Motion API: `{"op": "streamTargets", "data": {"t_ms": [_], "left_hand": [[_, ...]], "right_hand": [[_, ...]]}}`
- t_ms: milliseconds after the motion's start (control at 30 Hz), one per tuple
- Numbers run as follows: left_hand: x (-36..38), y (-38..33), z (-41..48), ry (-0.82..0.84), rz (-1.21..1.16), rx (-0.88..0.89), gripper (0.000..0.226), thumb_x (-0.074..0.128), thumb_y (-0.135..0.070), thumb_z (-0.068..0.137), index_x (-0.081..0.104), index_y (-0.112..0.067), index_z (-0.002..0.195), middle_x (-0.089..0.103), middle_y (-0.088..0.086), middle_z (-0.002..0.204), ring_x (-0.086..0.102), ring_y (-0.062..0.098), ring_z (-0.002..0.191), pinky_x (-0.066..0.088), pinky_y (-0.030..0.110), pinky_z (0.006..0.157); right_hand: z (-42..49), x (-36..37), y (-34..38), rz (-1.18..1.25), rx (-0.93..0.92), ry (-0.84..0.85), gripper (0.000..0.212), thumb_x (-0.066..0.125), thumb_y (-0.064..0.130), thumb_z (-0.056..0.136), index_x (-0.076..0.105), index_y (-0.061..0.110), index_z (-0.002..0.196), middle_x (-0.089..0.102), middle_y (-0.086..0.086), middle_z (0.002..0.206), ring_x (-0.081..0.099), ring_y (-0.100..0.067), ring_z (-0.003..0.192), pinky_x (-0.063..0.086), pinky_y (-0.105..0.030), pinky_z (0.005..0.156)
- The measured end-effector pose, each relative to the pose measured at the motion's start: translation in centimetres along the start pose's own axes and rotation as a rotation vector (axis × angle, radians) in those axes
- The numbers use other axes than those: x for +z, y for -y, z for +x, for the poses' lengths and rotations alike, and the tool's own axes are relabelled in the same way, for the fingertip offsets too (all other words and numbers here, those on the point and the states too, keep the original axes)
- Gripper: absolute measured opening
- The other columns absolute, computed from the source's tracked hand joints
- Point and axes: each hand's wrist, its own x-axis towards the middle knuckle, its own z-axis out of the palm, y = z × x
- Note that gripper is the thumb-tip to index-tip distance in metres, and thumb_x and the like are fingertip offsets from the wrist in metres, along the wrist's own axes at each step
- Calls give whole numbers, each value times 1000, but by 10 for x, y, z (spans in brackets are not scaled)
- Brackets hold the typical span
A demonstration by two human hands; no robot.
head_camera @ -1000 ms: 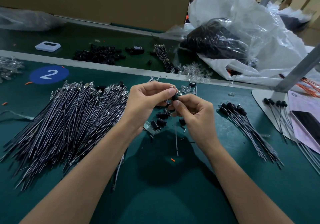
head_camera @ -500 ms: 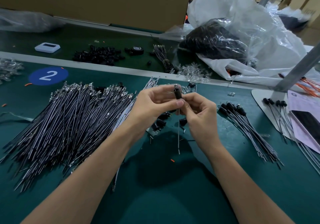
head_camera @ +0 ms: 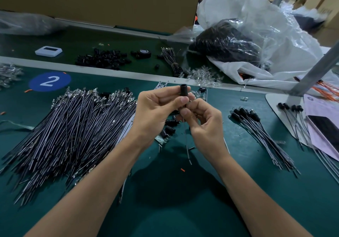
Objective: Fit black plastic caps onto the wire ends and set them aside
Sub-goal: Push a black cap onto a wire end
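My left hand [head_camera: 156, 112] pinches a black plastic cap [head_camera: 183, 90] upright between thumb and fingers, above the green table. My right hand [head_camera: 203, 125] pinches the thin wire [head_camera: 187, 145] just below the cap; the wire hangs down toward the table. A large heap of uncapped wires [head_camera: 69, 125] lies at the left. Several loose black caps [head_camera: 168, 128] sit under my hands. A bundle of capped wires [head_camera: 260, 132] lies at the right.
Across a grey divider [head_camera: 110, 71] lie more black caps [head_camera: 104, 59], a white device [head_camera: 48, 51], a tape roll [head_camera: 145, 53] and clear parts [head_camera: 205, 77]. A plastic bag of black parts [head_camera: 225, 44] sits far right. A metal post [head_camera: 315, 70], papers [head_camera: 319, 115] and a blue "2" sticker [head_camera: 49, 81] are nearby.
The cap has slid up over the wire end and now stands clear above my left fingers. My right hand has shifted lower on the wire.
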Motion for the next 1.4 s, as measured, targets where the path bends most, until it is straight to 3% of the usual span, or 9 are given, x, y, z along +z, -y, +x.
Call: {"op": "streamTargets", "data": {"t_ms": [267,367,467,600,733,867,1067,1200,1400], "left_hand": [[1,1,1,-7,-40,-39,19,68,-17,77,74,-13,94,76,5,84,72,16,80,58,28,73],[-6,-2,8,-34,-219,-141,22,64,-19,79,70,-9,98,73,2,76,68,11,61,54,20,58],[-18,-1,13,-90,-240,-324,22,64,-15,80,68,-2,97,71,5,71,54,5,40,43,14,40],[-29,7,16,-44,-59,-533,15,65,-8,83,69,0,95,75,13,84,53,7,39,43,15,38],[-30,10,14,3,72,-537,13,68,-15,85,72,-7,94,76,11,92,62,10,49,48,17,43],[-28,15,13,-29,188,-502,8,62,-9,93,71,-9,93,77,8,86,62,10,51,47,17,45],[-29,17,12,7,209,-492,12,61,-5,93,70,-10,100,77,8,87,57,9,50,40,15,42],[-27,16,13,15,247,-434,16,63,-6,93,72,-16,101,77,2,86,56,6,52,39,14,44],[-23,15,11,73,325,-329,17,66,-8,90,74,-20,99,77,0,84,58,5,54,41,14,46]], "right_hand": [[-7,3,2,23,-55,1,12,67,11,87,63,17,77,68,6,70,65,-8,66,49,-20,68],[-7,2,4,60,-73,15,21,62,32,93,68,17,80,69,6,69,63,-5,63,47,-18,64],[4,-10,3,106,-12,-167,49,35,46,101,69,12,89,72,0,72,66,-12,65,47,-20,61],[18,-36,-5,-71,135,-423,40,36,38,103,68,18,88,74,2,76,65,-10,69,50,-23,64],[42,-53,-22,-482,262,-197,19,59,11,93,70,25,87,72,5,86,62,-6,76,53,-28,80],[68,-48,-38,-832,323,72,20,62,10,92,73,13,109,73,-6,106,65,-18,97,48,-29,96],[73,-39,-47,-1069,313,97,17,60,11,92,73,14,102,72,-12,99,63,-32,97,52,-42,87],[59,-43,-30,-694,244,22,15,54,9,97,68,14,94,71,-7,84,67,-25,83,55,-42,82],[27,-30,0,-152,179,115,11,59,1,94,67,7,92,68,0,71,63,-5,64,49,-15,64]]}}
